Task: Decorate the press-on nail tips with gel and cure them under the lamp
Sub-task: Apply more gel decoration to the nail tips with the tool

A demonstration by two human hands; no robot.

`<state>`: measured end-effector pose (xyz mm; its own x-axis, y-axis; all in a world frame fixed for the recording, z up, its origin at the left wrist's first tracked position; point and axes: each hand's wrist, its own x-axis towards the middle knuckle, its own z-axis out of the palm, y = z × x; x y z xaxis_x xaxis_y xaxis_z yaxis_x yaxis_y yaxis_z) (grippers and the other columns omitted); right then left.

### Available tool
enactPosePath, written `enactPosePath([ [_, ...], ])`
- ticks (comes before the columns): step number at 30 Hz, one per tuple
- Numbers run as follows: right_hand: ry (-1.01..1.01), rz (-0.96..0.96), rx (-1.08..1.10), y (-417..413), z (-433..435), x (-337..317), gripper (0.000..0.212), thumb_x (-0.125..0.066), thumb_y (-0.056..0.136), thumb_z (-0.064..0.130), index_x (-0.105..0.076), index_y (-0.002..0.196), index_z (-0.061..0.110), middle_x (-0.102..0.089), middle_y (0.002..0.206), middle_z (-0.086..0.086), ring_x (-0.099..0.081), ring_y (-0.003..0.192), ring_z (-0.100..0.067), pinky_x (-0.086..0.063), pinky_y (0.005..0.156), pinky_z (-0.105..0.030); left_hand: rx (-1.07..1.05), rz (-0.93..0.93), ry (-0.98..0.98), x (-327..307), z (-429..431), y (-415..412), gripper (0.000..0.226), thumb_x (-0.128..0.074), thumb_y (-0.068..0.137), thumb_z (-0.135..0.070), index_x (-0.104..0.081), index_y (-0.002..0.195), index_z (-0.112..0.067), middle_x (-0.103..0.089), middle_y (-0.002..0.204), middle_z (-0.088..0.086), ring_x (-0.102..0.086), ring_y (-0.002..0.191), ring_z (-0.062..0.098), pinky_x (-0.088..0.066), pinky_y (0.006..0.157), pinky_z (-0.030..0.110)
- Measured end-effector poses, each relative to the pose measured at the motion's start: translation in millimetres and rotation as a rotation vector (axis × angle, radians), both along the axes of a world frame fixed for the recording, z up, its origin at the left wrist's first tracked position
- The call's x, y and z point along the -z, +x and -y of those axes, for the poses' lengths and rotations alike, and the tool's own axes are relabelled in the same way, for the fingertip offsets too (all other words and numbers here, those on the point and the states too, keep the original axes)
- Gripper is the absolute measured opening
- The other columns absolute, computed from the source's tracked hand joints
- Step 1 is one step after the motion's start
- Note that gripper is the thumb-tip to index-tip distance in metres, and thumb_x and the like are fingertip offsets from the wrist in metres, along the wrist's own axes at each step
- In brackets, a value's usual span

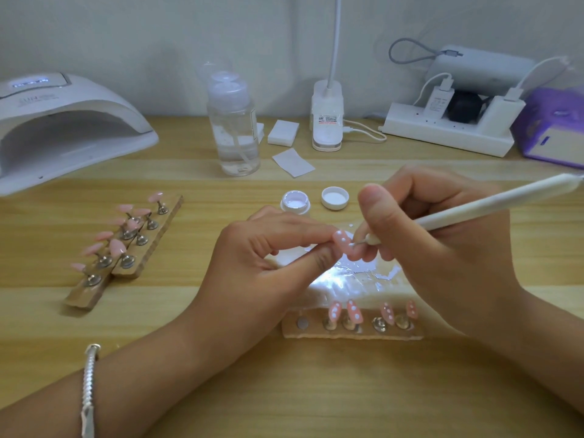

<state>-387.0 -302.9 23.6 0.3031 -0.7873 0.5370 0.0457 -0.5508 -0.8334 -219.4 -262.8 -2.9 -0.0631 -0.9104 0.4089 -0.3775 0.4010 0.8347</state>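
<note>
A person's left hand [268, 248] pinches a pink nail tip [342, 240] between thumb and forefinger. The right hand [442, 235] grips a white dotting tool [474, 207] like a pen, its point at the tip. Four dotted tips [354, 311] stand on the near holder [316, 334]. Many plain tips [126, 227] wait at the left, so decorating seems under halfway. Curing under the lamp [63, 128] looks yet to come.

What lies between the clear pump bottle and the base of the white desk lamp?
In the head view, a small white block lies there; a flat white sheet lies just nearer.
</note>
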Motion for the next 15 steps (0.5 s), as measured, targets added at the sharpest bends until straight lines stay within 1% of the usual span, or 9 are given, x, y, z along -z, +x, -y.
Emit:
enactPosePath([
  [3,0.002,0.002,-0.007,0.1,-0.2,-0.3,0.031,-0.061,0.093,0.014,-0.057,0.062,0.012,-0.066,0.057,-0.004,-0.061,0.046,-0.015,-0.046,0.05,-0.016,0.002,0.003,-0.007,-0.1,0.2,0.0,0.009,-0.075,0.086,-0.017,-0.08,0.09,-0.023,-0.076,0.091,-0.018,-0.061,0.086,0.009,-0.035,0.077,0.011],
  [8,0.012,-0.002,-0.012,0.1,0.3,-0.6,0.031,-0.061,0.093,0.012,-0.057,0.062,0.012,-0.066,0.057,-0.005,-0.061,0.047,-0.019,-0.046,0.05,-0.017,0.003,0.015,-0.031,-0.8,0.2,-0.4,0.013,-0.073,0.085,-0.019,-0.079,0.091,-0.03,-0.075,0.091,-0.023,-0.061,0.087,0.003,-0.035,0.077,0.009],
  [12,0.006,-0.015,-0.009,0.0,0.0,-0.6,0.031,-0.061,0.093,0.013,-0.056,0.062,0.01,-0.066,0.057,-0.005,-0.06,0.047,-0.02,-0.046,0.05,-0.015,0.0,0.012,-0.027,0.5,1.1,-0.1,0.012,-0.073,0.085,-0.02,-0.079,0.091,-0.028,-0.075,0.091,-0.022,-0.062,0.087,0.002,-0.034,0.077,0.008],
  [15,0.009,-0.016,-0.014,-0.3,0.0,-0.4,0.031,-0.061,0.093,0.012,-0.056,0.062,0.01,-0.065,0.057,-0.004,-0.061,0.048,-0.022,-0.047,0.05,-0.016,0.0,0.017,-0.034,0.3,1.0,-0.4,0.012,-0.073,0.084,-0.02,-0.079,0.091,-0.029,-0.075,0.09,-0.023,-0.062,0.086,0.001,-0.034,0.077,0.008],
])
